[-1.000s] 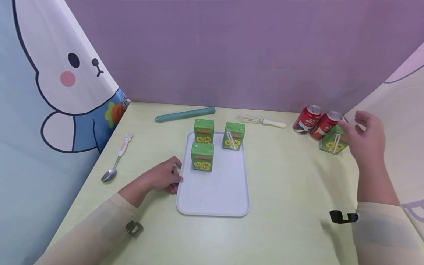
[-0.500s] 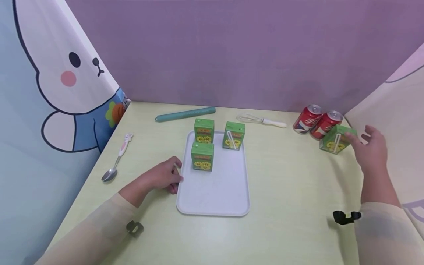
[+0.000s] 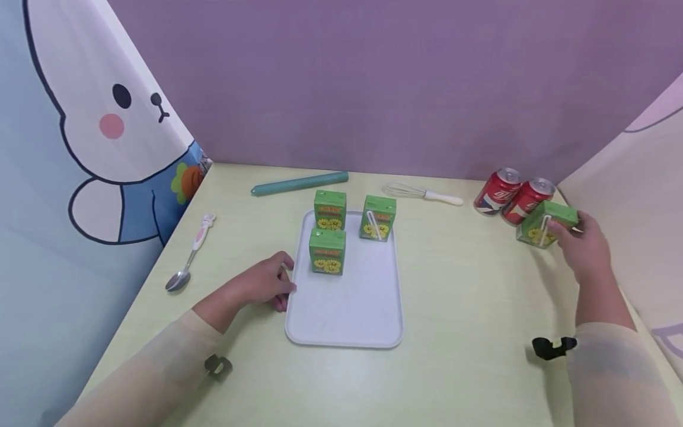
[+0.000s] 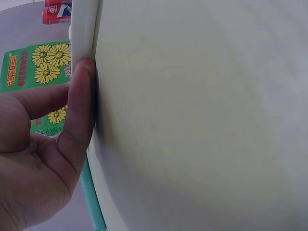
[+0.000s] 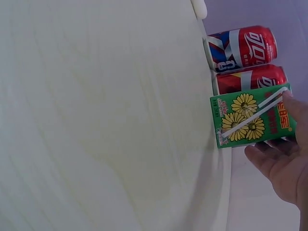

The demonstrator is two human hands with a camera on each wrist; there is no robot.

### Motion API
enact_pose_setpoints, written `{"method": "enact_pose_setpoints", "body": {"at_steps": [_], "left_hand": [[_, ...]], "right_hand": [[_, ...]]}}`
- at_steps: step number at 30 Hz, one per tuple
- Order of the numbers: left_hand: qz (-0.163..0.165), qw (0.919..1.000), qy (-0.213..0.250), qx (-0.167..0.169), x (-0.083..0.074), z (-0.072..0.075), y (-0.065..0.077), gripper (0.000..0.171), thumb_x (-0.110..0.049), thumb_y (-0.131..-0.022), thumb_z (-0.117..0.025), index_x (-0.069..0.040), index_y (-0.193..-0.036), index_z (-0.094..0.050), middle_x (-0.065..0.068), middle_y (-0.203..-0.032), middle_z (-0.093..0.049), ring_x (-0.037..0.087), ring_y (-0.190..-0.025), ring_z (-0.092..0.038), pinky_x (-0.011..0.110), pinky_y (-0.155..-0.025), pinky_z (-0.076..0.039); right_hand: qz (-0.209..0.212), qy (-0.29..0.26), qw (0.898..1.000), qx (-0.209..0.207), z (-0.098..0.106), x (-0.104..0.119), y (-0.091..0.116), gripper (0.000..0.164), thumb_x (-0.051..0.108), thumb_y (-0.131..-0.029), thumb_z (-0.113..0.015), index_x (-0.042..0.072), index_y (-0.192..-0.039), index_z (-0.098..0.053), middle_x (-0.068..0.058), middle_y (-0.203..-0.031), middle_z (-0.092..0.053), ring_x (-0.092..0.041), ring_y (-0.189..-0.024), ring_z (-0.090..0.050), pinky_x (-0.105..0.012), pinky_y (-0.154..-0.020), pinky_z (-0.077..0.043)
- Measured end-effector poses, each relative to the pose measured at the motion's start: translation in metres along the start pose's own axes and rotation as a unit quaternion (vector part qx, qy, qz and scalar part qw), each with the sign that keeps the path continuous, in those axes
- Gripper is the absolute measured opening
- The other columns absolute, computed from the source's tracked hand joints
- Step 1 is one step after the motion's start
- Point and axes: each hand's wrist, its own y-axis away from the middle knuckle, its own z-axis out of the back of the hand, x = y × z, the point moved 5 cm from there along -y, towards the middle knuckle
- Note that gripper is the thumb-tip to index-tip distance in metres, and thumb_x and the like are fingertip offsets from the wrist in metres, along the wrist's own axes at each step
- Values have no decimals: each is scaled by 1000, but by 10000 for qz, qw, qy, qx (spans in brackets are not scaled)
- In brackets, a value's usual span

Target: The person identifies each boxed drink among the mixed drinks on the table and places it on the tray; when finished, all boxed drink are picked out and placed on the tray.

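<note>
My left hand (image 3: 264,281) grips the left rim of a white rectangular tray (image 3: 354,314), with the thumb at the edge. Three green drink cartons with yellow flowers stand on the tray: a rear one (image 3: 329,210), a front one (image 3: 327,252) and a right one (image 3: 377,218) with a straw on its face. At the far right my right hand (image 3: 586,249) holds a fourth such drink carton (image 5: 252,115), thumb on the straw side and fingers round its right side. That carton stands upright on the table, close beside a red cola can (image 3: 528,201).
Another red cola can (image 3: 497,191) stands left of the first. A whisk (image 3: 421,194) and a teal stick (image 3: 300,183) lie along the table's back edge. Far left lies a spoon (image 3: 189,255). A purple wall (image 3: 373,89) rises behind, with fabric panels at both sides.
My right hand has come down from above the carton, passed to its right side and closed on it. The left hand and the tray have stayed in place.
</note>
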Motion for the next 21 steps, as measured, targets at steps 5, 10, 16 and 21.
{"method": "enact_pose_setpoints", "body": {"at_steps": [5,10,16,21], "left_hand": [[-2,10000,18,26,-1,0,1,45,-5,-93,-62,0,-129,-35,16,-79,-65,24,-60,-68,36,-59,-59],[-31,10000,12,47,-2,0,2,45,-4,-93,-61,1,-129,-35,17,-79,-65,24,-60,-68,36,-59,-59],[-21,10000,-40,26,-2,0,2,45,-5,-93,-61,0,-129,-35,16,-79,-65,24,-61,-68,35,-60,-58],[-27,10000,-48,45,-3,0,2,45,-5,-93,-61,1,-129,-35,16,-80,-64,24,-61,-68,35,-60,-58]], "right_hand": [[-24,-74,9998,-155,2,1,3,95,58,-90,-56,5,-155,-13,-14,-140,-43,-6,-101,-55,-7,-67,-48],[58,199,9997,-116,-2,8,9,98,61,-87,-59,1,-152,-19,-3,-123,-46,11,-73,-53,-12,-63,-50],[88,440,9990,12,-14,20,17,96,66,-85,-58,-1,-146,-25,-13,-127,-46,5,-76,-55,-17,-63,-50],[317,511,9982,83,-28,33,25,90,65,-85,-59,3,-143,-32,-12,-125,-49,-8,-92,-54,-16,-64,-49]]}}
